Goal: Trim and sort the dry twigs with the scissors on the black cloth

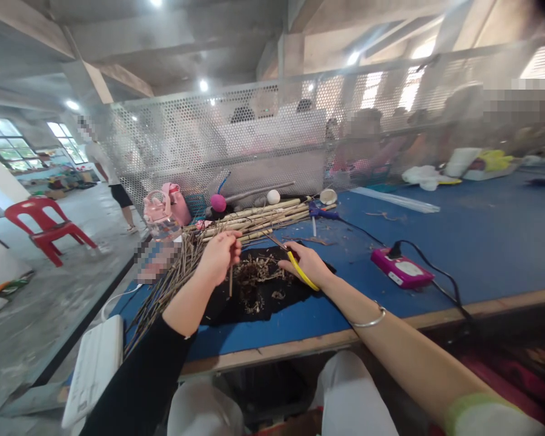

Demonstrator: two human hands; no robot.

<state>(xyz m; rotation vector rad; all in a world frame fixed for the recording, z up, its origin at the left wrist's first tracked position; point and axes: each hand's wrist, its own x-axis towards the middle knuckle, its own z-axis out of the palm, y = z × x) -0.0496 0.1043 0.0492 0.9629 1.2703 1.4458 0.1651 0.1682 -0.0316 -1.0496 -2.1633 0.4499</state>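
My left hand is closed around a thin brown twig, whose cut end hangs below the fingers. In my right hand is a pair of scissors with yellow handles; the blades point up and left, toward the left hand. Beneath both hands lies a black cloth with dried plant scraps scattered over it. A bundle of long thin twigs stretches along the left side of the table, and thicker pale sticks lie behind the cloth.
On the blue table are a blue glue gun, a magenta power box with a black cable, clear glue sticks and a pink bottle. A perforated metal screen stands behind. A white power strip hangs at the left edge.
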